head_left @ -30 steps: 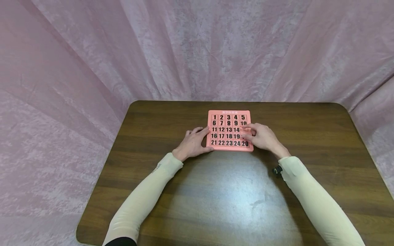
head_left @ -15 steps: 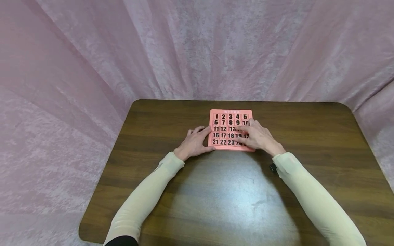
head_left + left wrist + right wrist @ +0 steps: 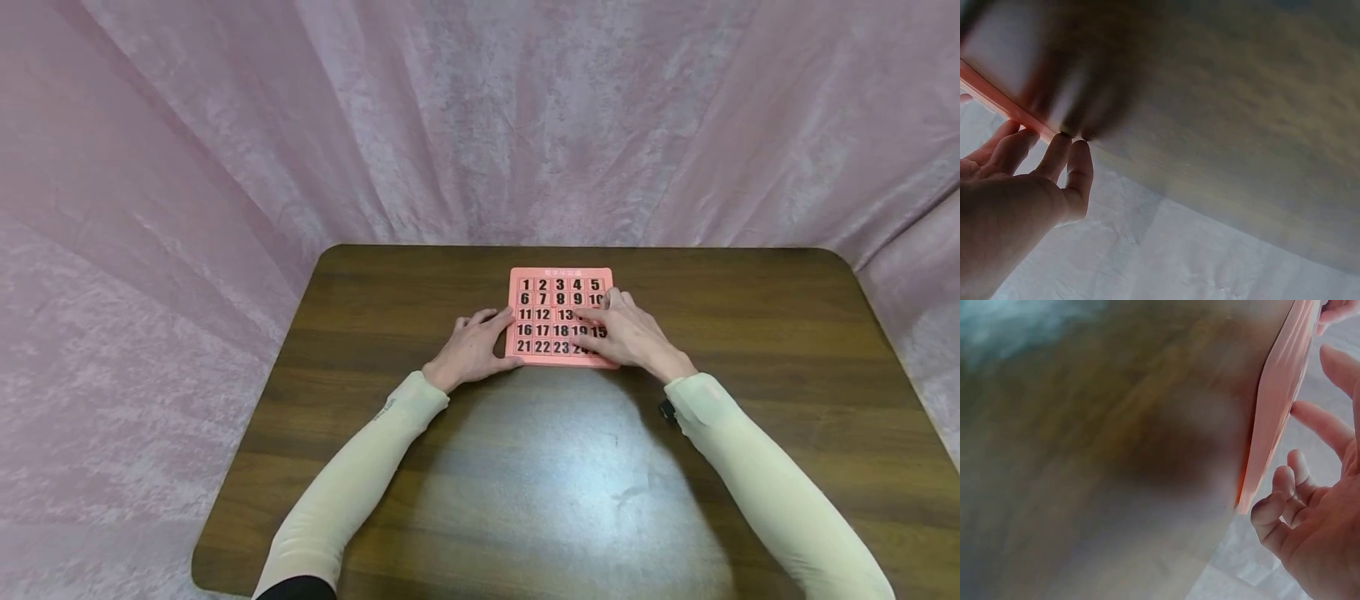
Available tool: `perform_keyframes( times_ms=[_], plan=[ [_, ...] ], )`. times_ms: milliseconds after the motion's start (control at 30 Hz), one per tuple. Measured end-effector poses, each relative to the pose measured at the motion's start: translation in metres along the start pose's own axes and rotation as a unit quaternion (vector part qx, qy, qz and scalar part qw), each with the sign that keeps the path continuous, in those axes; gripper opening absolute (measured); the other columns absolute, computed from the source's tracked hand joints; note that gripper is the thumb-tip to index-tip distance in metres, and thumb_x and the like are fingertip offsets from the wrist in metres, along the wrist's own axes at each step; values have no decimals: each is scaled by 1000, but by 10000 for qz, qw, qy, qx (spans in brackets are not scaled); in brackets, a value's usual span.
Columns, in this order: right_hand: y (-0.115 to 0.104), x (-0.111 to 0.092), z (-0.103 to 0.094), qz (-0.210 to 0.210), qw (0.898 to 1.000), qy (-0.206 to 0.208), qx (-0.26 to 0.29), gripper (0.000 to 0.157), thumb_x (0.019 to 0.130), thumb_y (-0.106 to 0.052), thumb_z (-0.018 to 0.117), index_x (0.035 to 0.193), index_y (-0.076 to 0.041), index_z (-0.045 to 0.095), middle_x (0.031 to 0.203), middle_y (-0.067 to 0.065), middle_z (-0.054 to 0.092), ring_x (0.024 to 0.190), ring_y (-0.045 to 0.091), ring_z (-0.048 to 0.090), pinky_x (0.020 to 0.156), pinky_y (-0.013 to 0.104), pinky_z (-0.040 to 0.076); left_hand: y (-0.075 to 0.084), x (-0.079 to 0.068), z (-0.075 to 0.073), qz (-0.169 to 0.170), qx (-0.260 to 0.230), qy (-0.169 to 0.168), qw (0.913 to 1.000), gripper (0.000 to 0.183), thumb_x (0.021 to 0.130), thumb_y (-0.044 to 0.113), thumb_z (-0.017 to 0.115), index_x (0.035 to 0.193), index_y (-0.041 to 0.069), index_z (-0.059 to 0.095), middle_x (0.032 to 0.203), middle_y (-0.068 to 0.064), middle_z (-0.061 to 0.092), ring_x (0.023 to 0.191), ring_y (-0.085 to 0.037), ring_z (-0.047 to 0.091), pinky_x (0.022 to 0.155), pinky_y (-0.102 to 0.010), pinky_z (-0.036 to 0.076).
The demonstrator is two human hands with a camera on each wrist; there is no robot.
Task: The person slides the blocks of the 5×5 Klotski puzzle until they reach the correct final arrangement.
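Note:
A pink sliding number puzzle [image 3: 566, 362] lies flat near the table's far middle, its numbered tiles in rows. My left hand [image 3: 468, 348] holds its near left corner, fingers along the left side and thumb at the near edge. In the left wrist view, bent fingertips [image 3: 1060, 139] touch the puzzle's side. Over the right part of the board, my right hand [image 3: 633, 333] touches tiles with index finger and thumb spread apart; its other fingers are curled in. Tile 13 [image 3: 566, 315] sits slightly right of its column. Several right-hand tiles are partly hidden beneath the fingers.
The brown wooden table [image 3: 375, 300] has rounded corners and a bright reflection in front of the puzzle. Pink velvety curtain [image 3: 480, 125] hangs behind it and at the sides. A small black device [image 3: 667, 409] is at the right cuff.
My right hand has moved left over the puzzle, and tile 13 has shifted slightly right, widening the gap beside 12. My left hand stays at the corner. Little differs over the last half second.

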State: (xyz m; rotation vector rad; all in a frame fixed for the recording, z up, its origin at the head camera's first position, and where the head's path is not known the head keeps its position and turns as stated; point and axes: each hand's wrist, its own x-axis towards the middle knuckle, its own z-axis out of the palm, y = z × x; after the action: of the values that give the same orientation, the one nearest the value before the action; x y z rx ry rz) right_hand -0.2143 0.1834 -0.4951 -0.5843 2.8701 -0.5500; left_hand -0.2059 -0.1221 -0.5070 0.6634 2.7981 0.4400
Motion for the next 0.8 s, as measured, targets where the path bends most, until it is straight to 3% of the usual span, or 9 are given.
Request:
perform_keyframes(
  times_ms=[800],
  plan=[
    [14,-11,-10,315,9992,-232,85,59,104,-58,67,155,-27,63,113,12,55,99,27,46,64,37,43,-2,0,2,26,60,33,10000,87,99,61,73,169,18,43,178,-3,39,164,-31,37,119,-54,37]
  ],
)
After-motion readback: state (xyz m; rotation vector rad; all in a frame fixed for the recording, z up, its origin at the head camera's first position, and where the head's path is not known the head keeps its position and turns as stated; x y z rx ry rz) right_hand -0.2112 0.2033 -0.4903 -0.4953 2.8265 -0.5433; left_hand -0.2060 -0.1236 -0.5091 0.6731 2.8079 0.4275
